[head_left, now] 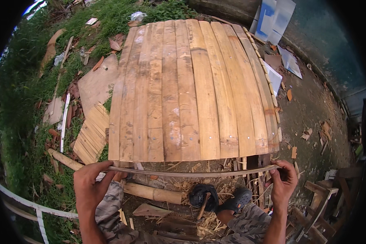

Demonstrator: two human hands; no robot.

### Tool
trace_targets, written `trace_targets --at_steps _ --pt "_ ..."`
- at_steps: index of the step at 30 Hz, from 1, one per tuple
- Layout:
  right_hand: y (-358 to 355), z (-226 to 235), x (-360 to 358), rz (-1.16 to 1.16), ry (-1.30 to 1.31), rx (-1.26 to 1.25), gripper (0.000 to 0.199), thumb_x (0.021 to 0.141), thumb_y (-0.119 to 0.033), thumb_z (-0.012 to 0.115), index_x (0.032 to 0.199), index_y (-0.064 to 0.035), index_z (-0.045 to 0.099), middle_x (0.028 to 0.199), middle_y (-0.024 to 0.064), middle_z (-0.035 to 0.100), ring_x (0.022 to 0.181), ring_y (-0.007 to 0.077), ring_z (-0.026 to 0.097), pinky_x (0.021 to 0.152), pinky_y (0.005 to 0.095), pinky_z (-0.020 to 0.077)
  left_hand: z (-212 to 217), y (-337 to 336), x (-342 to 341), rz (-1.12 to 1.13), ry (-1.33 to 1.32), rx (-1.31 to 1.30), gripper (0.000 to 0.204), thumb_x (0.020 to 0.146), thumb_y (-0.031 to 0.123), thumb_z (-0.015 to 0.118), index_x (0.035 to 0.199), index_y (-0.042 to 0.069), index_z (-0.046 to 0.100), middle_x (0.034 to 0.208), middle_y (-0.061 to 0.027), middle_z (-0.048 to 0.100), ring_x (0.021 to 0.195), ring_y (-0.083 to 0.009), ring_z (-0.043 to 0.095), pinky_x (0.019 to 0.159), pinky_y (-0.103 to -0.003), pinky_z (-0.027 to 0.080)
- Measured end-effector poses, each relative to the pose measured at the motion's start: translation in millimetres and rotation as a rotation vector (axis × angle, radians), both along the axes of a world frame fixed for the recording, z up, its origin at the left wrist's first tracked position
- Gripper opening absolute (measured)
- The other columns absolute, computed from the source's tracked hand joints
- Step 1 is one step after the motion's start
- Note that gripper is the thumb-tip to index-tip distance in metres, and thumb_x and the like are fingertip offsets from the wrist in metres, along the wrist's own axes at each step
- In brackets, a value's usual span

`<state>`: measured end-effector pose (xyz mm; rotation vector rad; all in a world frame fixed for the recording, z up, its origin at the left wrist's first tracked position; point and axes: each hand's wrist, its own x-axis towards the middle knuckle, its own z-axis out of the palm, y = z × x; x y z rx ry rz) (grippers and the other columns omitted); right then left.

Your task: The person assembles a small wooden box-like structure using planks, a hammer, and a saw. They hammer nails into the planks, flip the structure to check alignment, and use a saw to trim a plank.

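Note:
A thin wooden strip (pixel 183 174) stretches sideways between my hands, just off the near edge of a table of bamboo slats (pixel 209 101). My left hand (pixel 92 183) pinches its left end between thumb and fingers. At the other end, my right hand (pixel 284 179) grips it the same way, near the table's right corner. The slats run away from me side by side, with small nail heads along the near edge. Whether the strip touches the slat ends, I cannot tell.
Below lie a bamboo pole (pixel 152 192), a black plastic bag (pixel 203 197) and wood shavings (pixel 209 224), beside my dark clog (pixel 239 199). A small slatted panel (pixel 91 134) leans at left, near a white metal rail (pixel 36 206). Wooden frames (pixel 313 211) stand at lower right.

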<state>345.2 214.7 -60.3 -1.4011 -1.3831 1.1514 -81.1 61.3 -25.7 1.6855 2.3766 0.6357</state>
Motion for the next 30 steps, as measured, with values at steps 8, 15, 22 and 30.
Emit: trace_targets --at_steps 8,15,22,30 --pt "0.8 -4.5 3.9 0.007 -0.039 0.019 0.023 0.092 0.0 0.067 0.114 -0.0035 0.063 0.112 0.0099 0.066 0.087 0.0121 0.065 0.051 0.0221 0.0556 3.1 1.5 0.8 -0.024 -0.102 0.025 0.022 0.078 0.004 0.079 0.1 0.0 0.072 0.081 -0.0144 0.074 0.072 -0.0277 0.073 0.066 -0.034 0.056" --pt "0.9 -2.6 -0.7 -0.009 0.006 -0.006 0.023 0.092 0.003 0.066 0.114 -0.0023 0.064 0.107 0.0089 0.068 0.085 0.0108 0.065 0.053 0.0225 0.0566 1.4 -3.6 0.3 -0.002 -0.078 0.006 0.024 0.079 0.003 0.078 0.103 -0.001 0.073 0.088 -0.0161 0.074 0.077 -0.0285 0.074 0.071 -0.035 0.057" --pt "3.9 5.4 -4.9 0.041 0.022 -0.064 0.026 0.092 0.002 0.067 0.118 -0.0016 0.066 0.094 0.0043 0.07 0.08 0.0075 0.065 0.056 0.0213 0.057 -0.3 -1.8 -0.1 0.05 -0.159 0.004 0.027 0.077 -0.004 0.076 0.104 -0.004 0.072 0.086 -0.0172 0.074 0.079 -0.0212 0.074 0.072 -0.031 0.054" --pt "5.9 18.7 -2.0 0.144 -0.208 0.088 0.024 0.089 0.002 0.07 0.112 -0.0053 0.07 0.094 0.0032 0.072 0.087 0.0104 0.067 0.071 0.0249 0.0552 -1.2 -7.8 -6.4 0.02 -0.211 -0.017 0.03 0.078 0.0 0.078 0.106 -0.004 0.07 0.088 -0.0153 0.075 0.087 -0.0196 0.073 0.08 -0.031 0.053"
